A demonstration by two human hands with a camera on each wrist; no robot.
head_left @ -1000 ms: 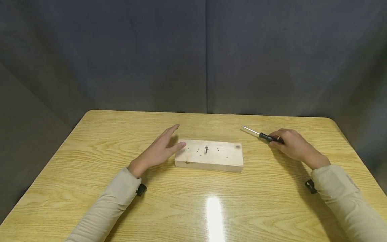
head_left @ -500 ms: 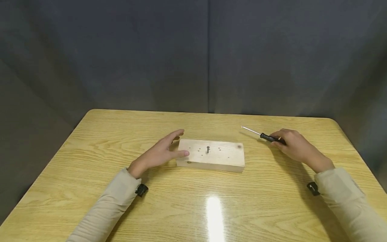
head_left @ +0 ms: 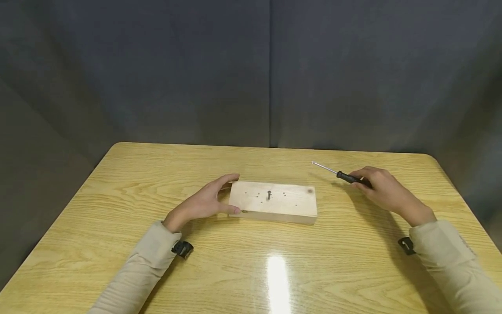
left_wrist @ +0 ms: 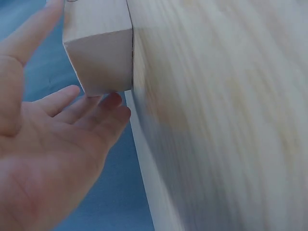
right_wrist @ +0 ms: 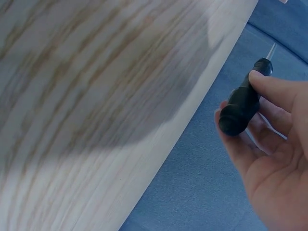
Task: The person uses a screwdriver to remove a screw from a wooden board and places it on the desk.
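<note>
A pale wooden block (head_left: 290,203) lies on the table, a dark screw (head_left: 269,195) standing upright near the middle of its top among several small holes. My left hand (head_left: 204,200) spans the block's left end, thumb along the front side and fingers at the back edge. In the left wrist view, the fingers of that hand (left_wrist: 62,139) curve round the block's end (left_wrist: 98,60), its palm apart from it. Right of the block, my right hand (head_left: 382,189) holds a screwdriver (head_left: 345,176) by its black handle, the metal shaft pointing left and away, raised over the table.
The wood-grain table (head_left: 219,270) has rounded far corners, and a dark grey curtain (head_left: 188,78) hangs behind it. Each sleeve has a black wrist camera (head_left: 182,249) strapped near the cuff. A bright light reflection lies on the table's front part.
My left hand has lowered onto the block's left end, its thumb going from above the top to the front side. The screwdriver in my right hand has barely moved.
</note>
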